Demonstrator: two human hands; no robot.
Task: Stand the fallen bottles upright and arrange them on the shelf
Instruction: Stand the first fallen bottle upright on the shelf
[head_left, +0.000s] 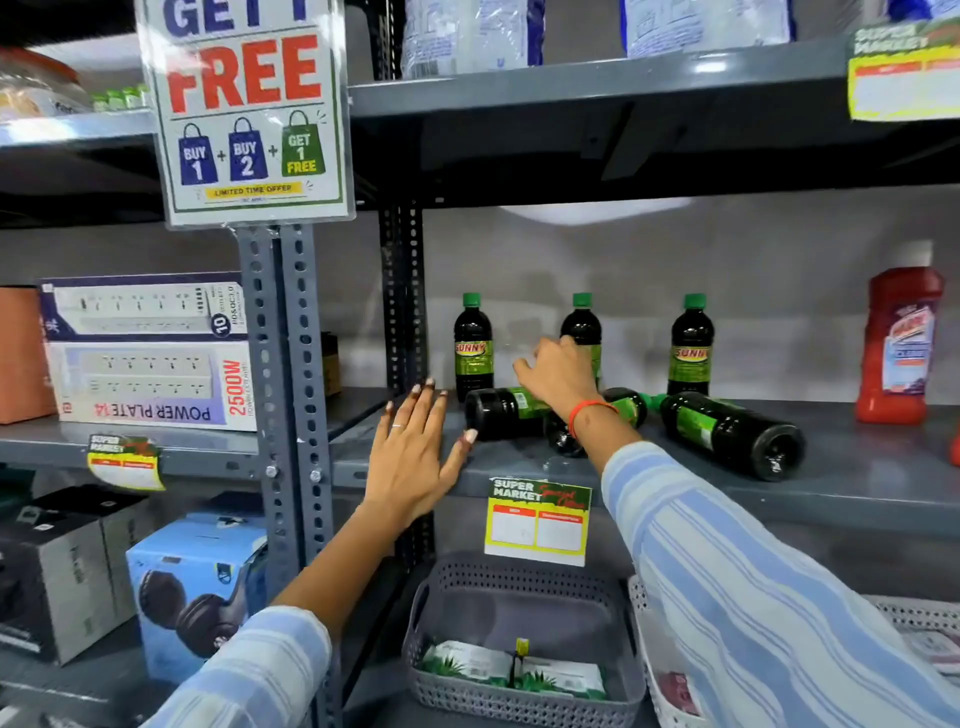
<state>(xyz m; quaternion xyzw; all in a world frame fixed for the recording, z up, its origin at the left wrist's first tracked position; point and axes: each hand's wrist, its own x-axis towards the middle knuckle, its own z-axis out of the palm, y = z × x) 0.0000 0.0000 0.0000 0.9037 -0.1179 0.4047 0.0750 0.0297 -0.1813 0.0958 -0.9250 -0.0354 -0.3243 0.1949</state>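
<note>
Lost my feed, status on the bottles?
Left hand open beside a fallen bottle. Right hand reaching over, grip unclear. Three upright bottles, others down. Nothing blocking.

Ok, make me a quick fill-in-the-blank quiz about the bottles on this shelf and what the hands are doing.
1. The upright bottles at the back of the shelf number ____.
2. Their caps are ____ in colour.
3. The right hand reaches over the fallen bottles, while the left hand is ____ and holds nothing.
4. At the shelf's right end stands a ____ bottle.

Missing words: three; green; open; red
</note>
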